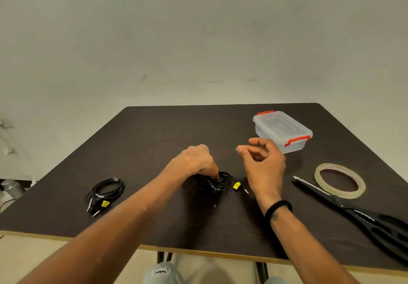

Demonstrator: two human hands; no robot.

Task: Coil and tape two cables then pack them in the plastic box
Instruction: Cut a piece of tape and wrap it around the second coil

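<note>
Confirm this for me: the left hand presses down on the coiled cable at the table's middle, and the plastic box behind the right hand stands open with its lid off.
One detail is wrong. In the head view the plastic box is closed, its lid on with red latches. The left hand does press the coiled cable, and the box is behind the right hand.

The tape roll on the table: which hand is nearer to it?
Right. The right hand is raised just left of the tape roll; the left hand is farther left, on the coiled cable.

No text can be read. Yellow tags on the left cable coil (105,192) at 8 o'clock and centre cable coil (217,181) carry dark marks, illegible; red print inside the tape roll (340,180) at 3 o'clock is blurred.
</note>
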